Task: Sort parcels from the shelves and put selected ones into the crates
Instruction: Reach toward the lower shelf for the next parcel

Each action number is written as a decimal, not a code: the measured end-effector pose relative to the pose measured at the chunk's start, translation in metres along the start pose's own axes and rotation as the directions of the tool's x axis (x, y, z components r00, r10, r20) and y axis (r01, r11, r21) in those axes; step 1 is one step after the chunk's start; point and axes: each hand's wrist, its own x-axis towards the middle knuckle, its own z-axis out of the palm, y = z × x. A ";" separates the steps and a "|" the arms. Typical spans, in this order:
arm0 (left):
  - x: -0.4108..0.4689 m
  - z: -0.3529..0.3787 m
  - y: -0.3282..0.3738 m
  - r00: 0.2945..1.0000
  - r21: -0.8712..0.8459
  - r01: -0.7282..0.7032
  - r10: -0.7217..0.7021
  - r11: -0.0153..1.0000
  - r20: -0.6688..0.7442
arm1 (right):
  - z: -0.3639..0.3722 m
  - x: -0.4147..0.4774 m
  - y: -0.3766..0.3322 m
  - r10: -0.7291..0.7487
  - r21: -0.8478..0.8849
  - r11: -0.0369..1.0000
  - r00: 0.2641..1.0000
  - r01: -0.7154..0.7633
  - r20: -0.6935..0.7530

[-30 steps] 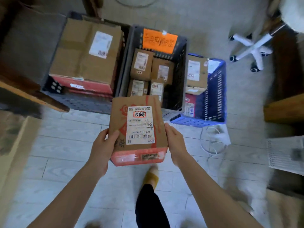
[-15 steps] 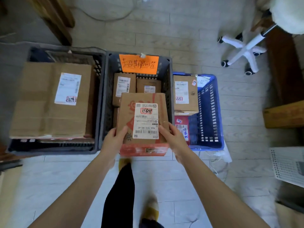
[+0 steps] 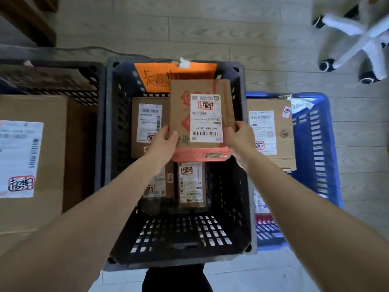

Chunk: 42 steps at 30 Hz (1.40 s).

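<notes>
Though it runs off the L edge, the big carton [image 3: 31, 165] is the largest item. It lies in the black L crate [image 3: 63, 85], white label up.

Mid crate [image 3: 179, 232]: dark grey, slotted walls, directly below the camera. Its L wall touches the L crate.

Blue crate [image 3: 315, 148]: just R of the mid crate, holds a brown carton [image 3: 282, 148] w/ label up.

White chair base [image 3: 357, 34]: top R on the wood floor, well apart from the crates.

Held parcel [image 3: 202, 114]: brown box, label up, red tape strip on its near edge. It is inside the mid crate's outline, toward the back R. Can't tell if it rests on anything below.

3 smaller parcels on the mid crate's floor: 1 at back L [image 3: 145, 127], 2 side by side nearer [image 3: 190, 182].

Orange sign [image 3: 160, 76]: on the back wall, partly hidden by the held parcel.

L hand [image 3: 164, 142]: grips the parcel's near L corner, thumb on top.

R hand [image 3: 240, 135]: grips the near R corner, thumb on top, fingers curled round the side.
</notes>
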 end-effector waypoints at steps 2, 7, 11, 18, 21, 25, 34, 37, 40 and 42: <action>0.023 0.004 -0.012 1.000 0.001 -0.004 0.004 1.000 -0.019 | 0.015 0.018 0.011 -0.002 -0.028 1.000 1.000 0.002 -0.022; 0.057 0.014 -0.038 0.998 -0.027 -0.030 0.028 0.999 -0.057 | 0.044 0.040 0.035 0.013 0.011 1.000 0.998 -0.012 -0.063; 0.072 0.024 -0.046 0.999 0.031 -0.021 0.022 0.999 -0.050 | 0.052 0.058 0.050 0.059 0.043 0.997 0.997 -0.058 -0.040; 0.074 0.028 -0.041 0.997 0.134 0.003 0.007 0.991 -0.076 | 0.056 0.067 0.056 0.102 -0.054 0.994 0.994 -0.100 0.037; 0.054 0.025 -0.030 0.994 0.111 0.033 -0.021 0.993 -0.106 | 0.048 0.051 0.045 0.093 -0.141 0.986 0.995 -0.089 0.027; 0.005 0.007 -0.013 0.987 0.060 0.074 -0.064 0.995 -0.144 | 0.033 0.004 0.012 0.061 -0.141 0.989 0.994 -0.048 0.089; -0.138 -0.082 0.028 0.948 -0.238 0.113 -0.177 0.965 -0.265 | 0.008 -0.139 -0.103 0.006 -0.005 1.000 0.936 -0.004 0.351; -0.188 -0.111 0.027 0.926 -0.316 0.054 -0.166 0.947 -0.338 | 0.013 -0.184 -0.127 -0.039 -0.019 0.998 0.895 0.053 0.445; -0.246 -0.135 0.014 0.896 -0.398 0.008 -0.183 0.917 -0.404 | 0.017 -0.235 -0.140 -0.115 -0.054 0.984 0.840 0.169 0.530; -0.288 -0.148 0.002 0.867 -0.434 -0.019 -0.202 0.901 -0.456 | 0.021 -0.272 -0.143 -0.147 -0.063 0.972 0.793 0.227 0.592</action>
